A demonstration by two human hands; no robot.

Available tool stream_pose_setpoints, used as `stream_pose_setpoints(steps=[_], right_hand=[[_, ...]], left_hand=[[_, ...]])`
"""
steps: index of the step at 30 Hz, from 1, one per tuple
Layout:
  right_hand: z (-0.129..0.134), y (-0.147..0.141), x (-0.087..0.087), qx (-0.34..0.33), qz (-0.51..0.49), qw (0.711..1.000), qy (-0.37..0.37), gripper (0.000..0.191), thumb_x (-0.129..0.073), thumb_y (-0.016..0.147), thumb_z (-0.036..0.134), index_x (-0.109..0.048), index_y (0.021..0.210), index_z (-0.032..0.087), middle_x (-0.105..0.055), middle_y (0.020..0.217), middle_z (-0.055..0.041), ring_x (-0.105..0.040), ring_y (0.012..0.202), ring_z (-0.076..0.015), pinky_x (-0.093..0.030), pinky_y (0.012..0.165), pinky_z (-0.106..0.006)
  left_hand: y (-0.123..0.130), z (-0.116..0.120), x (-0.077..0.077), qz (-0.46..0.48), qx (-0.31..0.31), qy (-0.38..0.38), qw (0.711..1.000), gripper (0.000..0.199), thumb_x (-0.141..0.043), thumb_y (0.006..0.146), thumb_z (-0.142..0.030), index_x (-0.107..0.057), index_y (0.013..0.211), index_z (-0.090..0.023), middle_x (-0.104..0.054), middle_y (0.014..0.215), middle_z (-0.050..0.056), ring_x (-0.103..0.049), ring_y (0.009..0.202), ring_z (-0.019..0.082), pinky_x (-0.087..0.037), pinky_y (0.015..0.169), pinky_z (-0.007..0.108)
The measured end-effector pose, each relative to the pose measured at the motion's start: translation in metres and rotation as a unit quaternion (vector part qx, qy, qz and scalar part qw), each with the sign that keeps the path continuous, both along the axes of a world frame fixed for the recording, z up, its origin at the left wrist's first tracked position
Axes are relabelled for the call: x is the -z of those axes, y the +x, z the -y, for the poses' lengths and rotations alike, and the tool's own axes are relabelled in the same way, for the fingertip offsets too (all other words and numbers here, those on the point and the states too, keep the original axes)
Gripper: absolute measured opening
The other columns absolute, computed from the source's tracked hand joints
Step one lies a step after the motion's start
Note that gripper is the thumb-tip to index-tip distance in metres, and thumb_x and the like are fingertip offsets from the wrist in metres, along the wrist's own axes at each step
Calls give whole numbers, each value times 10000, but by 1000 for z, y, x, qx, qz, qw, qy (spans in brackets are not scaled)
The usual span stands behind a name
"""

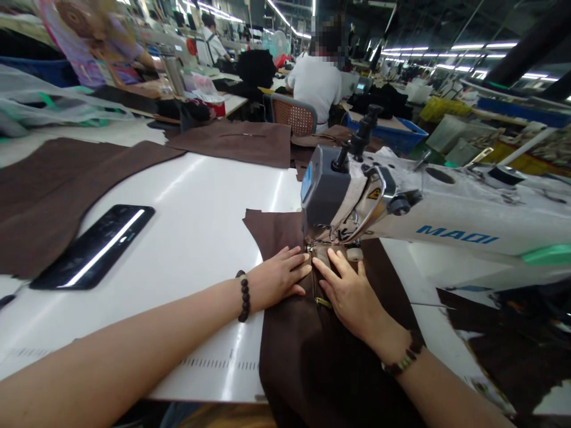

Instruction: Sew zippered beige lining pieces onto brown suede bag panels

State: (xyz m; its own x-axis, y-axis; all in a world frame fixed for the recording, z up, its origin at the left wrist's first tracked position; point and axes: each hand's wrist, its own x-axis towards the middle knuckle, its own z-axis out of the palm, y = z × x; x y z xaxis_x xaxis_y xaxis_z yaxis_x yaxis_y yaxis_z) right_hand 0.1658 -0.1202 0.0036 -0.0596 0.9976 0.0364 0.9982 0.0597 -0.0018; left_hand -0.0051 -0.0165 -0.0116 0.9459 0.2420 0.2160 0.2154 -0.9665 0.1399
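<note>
A dark brown fabric panel (289, 351) lies under the head of a sewing machine (330, 184) and hangs over the table's front edge. My left hand (279, 276) rests flat on the panel, fingers spread, just left of a zipper (316, 276). On the zipper's right side my right hand (350, 291) presses the cloth with its fingers apart. A brass-coloured zipper pull (323, 303) shows beside my right thumb. Both sets of fingertips are close in front of the needle area, where the machine head partly hides the stitching point.
A black phone (93, 246) lies on the white table (200, 238) at left. More brown panels (241, 142) are spread at the back and left. Brown scraps (513, 356) lie at right. A co-worker in a white shirt (314, 86) sits ahead, near a blue bin (401, 134).
</note>
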Motion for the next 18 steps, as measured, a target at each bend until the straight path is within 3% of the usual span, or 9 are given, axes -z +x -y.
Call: stream_pose_setpoints(steps=[5, 9, 18], right_hand=[[0, -13, -6, 31, 41, 999, 11, 434, -350, 896, 285, -337, 1330, 282, -422, 1291, -131, -421, 1136, -269, -324, 920, -519], [-4, -16, -13, 50, 48, 998, 7, 429, -364, 891, 362, -356, 1316, 307, -518, 1139, -103, -457, 1005, -262, -381, 830, -438], [-6, -16, -14, 59, 66, 996, 15, 402, -367, 889, 373, -394, 1284, 308, -524, 1059, -84, -434, 940, -248, -367, 790, -403]], left_hand=[[-2, -7, 0, -2, 22, -20, 1000, 456, -513, 839, -400, -509, 1178, -95, -477, 1257, 158, -379, 1222, 322, -341, 1006, 489], [-3, -10, -1, 0, 34, -21, 999, 441, -516, 839, -391, -519, 1168, -97, -478, 1252, 159, -385, 1215, 328, -343, 1004, 491], [-3, -11, 0, 10, 42, -19, 999, 435, -507, 842, -397, -528, 1149, -90, -492, 1200, 170, -396, 1202, 313, -339, 1012, 478]])
